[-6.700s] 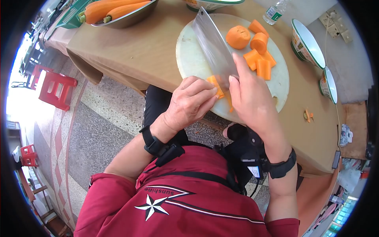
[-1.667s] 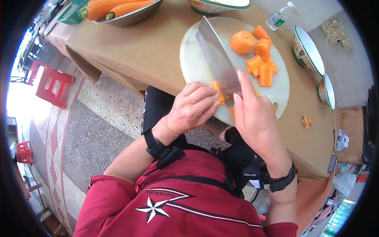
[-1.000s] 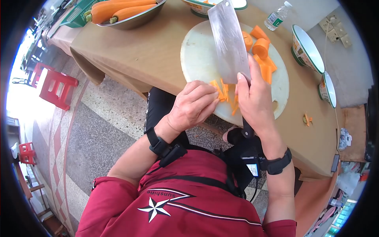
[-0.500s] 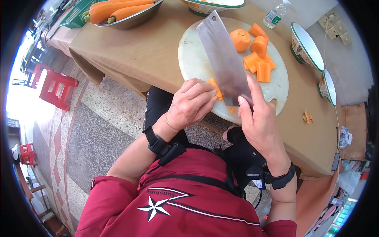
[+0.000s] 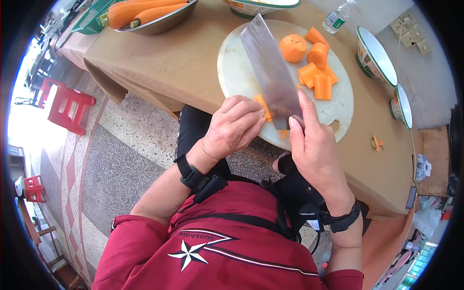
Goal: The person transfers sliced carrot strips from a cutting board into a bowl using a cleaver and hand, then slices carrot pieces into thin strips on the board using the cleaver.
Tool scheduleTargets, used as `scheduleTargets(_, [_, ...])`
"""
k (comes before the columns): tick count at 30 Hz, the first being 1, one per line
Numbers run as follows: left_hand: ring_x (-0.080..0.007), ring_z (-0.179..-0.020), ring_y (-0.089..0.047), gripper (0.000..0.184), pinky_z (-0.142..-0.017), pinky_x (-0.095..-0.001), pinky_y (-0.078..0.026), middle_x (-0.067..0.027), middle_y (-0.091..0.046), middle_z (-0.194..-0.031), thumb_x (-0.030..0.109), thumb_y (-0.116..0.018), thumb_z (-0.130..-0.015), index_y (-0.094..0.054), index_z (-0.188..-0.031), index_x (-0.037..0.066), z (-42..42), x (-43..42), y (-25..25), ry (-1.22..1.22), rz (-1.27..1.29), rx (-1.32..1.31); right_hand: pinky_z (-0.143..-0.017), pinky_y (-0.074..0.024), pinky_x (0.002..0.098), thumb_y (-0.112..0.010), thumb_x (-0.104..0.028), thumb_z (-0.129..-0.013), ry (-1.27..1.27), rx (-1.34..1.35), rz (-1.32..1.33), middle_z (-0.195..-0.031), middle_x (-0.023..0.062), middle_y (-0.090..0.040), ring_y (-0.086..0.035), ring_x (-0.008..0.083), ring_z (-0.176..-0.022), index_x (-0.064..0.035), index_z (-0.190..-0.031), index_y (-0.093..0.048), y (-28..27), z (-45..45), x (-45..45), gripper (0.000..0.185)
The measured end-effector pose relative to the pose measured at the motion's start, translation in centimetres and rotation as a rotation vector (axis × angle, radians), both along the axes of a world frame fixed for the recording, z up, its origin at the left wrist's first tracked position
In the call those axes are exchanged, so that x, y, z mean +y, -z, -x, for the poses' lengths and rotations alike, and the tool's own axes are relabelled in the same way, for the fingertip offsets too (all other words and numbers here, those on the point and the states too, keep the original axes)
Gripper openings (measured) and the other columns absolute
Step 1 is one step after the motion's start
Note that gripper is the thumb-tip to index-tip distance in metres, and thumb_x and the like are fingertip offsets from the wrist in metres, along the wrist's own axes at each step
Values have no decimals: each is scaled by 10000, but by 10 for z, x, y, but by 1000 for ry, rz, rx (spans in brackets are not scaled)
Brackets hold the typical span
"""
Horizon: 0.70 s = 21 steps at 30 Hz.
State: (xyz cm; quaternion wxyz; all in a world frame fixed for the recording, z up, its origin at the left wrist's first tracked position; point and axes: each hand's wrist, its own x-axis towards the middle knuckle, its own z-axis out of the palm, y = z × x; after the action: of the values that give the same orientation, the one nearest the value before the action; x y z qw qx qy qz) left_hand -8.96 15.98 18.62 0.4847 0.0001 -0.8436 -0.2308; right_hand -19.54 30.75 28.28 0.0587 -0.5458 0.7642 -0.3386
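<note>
My right hand (image 5: pixel 316 150) grips a wide-bladed cleaver (image 5: pixel 271 72), its thumb and index finger pressed on the blade near the handle end. The handle itself is hidden in the hand. At the near edge of a round white cutting board (image 5: pixel 235 67), my left hand (image 5: pixel 234 124) has its fingers curled together and holds a small cut carrot piece (image 5: pixel 261 103) against the board, right beside the blade. A few thin carrot strips (image 5: pixel 283 133) show under the blade's near end. Several peeled carrot chunks (image 5: pixel 323 87) and a thick carrot end (image 5: pixel 293 48) lie beyond the blade.
A metal bowl (image 5: pixel 162 28) of whole carrots (image 5: pixel 126 16) stands at the far left beside a green basket (image 5: pixel 89 21). Patterned bowls (image 5: pixel 378 55) and a water bottle (image 5: pixel 339 17) line the back and right. Carrot scraps (image 5: pixel 377 143) lie on the brown tablecloth (image 5: pixel 372 169).
The cleaver and my right hand have shifted slightly left, toward my left hand. My left hand and the carrot chunks look unmoved.
</note>
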Motion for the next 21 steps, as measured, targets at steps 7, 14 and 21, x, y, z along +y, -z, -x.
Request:
scheduleTargets(7, [-276, -872, -638, 176, -778, -360, -537, -103, -656, -946, -21, -738, -722, -677, -886, 1, 1, 1, 1, -7, 0, 9, -610, -463, 475, -498, -76, -952, 66, -36, -161, -763, 281, -613, -634, 426, -693, 20, -1372, -400, -12, -5, -5, 441])
scheduleTargets(14, [-279, -870, -638, 182, -775, -359, -538, -102, -655, -945, -21, -740, -718, -679, -887, 3, -1, -1, -1, 7, -4, -4, -591, -467, 529, -501, -70, -917, 23, 49, -155, -686, 254, -613, -621, 439, -659, 8, -1373, -368, -12, 1, -23, 482])
scheduleTargets(21, [-281, -866, -636, 179, -770, -358, -537, -100, -654, -946, -21, -738, -713, -681, -881, 2, 0, 0, 0, 14, -18, 7, -619, -458, 489, -511, -93, -933, 56, 65, -73, -726, 275, -600, -611, 450, -692, 24, -1354, -422, -3, 11, -47, 447])
